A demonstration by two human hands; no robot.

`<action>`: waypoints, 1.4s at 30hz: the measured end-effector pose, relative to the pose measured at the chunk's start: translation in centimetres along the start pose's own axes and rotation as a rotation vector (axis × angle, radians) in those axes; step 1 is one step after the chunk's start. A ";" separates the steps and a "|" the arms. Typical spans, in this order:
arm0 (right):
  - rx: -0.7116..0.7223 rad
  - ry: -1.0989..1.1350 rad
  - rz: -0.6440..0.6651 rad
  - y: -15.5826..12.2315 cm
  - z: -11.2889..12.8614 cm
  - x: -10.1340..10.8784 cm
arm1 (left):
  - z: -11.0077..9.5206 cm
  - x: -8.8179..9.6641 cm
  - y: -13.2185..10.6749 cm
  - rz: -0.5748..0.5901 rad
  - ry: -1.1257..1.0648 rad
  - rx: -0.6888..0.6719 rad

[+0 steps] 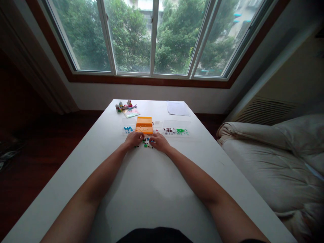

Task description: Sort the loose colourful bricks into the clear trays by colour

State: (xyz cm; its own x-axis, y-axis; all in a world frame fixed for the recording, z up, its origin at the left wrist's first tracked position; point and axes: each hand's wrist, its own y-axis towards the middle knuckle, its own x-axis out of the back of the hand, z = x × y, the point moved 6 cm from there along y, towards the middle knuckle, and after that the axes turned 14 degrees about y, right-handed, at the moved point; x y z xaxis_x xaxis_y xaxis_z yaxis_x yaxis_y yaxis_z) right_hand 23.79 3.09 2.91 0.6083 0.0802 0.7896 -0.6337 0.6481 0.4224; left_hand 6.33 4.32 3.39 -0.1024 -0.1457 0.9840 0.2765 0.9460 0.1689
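Left hand [135, 138] and right hand [160, 141], curled, contents indiscernible, flank still-mixed pieces [145, 145]; blue batch [128, 129] and green batch [180, 130] appear sorted.

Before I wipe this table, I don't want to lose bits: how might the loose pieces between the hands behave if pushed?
The loose pieces look tiny, so probably light. Spread over the smooth-looking white table, they would likely slide and scatter.

Plast. box [144, 124], smooth tbl [157, 175]
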 end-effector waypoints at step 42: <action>-0.166 0.160 -0.455 -1.3 -3.6 5.4 | 10.4 1.6 -1.2 -0.455 -0.288 0.642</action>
State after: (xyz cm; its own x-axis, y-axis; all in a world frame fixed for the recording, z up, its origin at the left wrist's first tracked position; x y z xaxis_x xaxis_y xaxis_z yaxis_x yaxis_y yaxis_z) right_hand 29.61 5.41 5.08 0.8788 -0.1318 0.4587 -0.2109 0.7549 0.6210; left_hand -4.16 5.93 4.13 -0.3369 -0.5559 0.7599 -0.4394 0.8066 0.3953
